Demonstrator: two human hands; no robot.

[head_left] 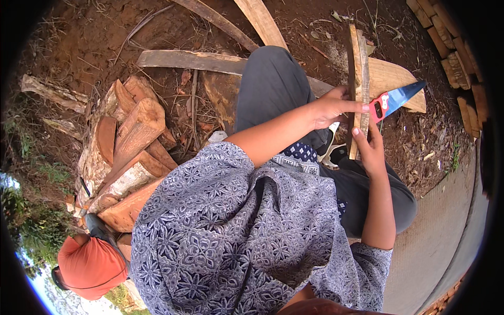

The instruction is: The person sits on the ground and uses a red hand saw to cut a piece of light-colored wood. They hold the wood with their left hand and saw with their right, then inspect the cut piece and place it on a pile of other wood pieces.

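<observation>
Two or more narrow wooden strips (363,68) lie side by side in my hands, pointing away from me above my knees. My left hand (333,108) is closed round them from the left, its thumb laid across their top face. Closer to me, my right hand (371,149) grips the same strips from the right, thumb on top and fingers partly hidden. Just right of the strips is a handsaw (391,103) with a red handle and a bluish blade, part of its handle hidden. It rests over a broad pale board (394,73).
Split logs (139,126) are heaped on my left, with a person in an orange shirt (92,268) behind them. Long planks (189,59) lie on the brown soil ahead. Stacked bricks or blocks (454,58) stand at the far right, near a paved strip (436,236).
</observation>
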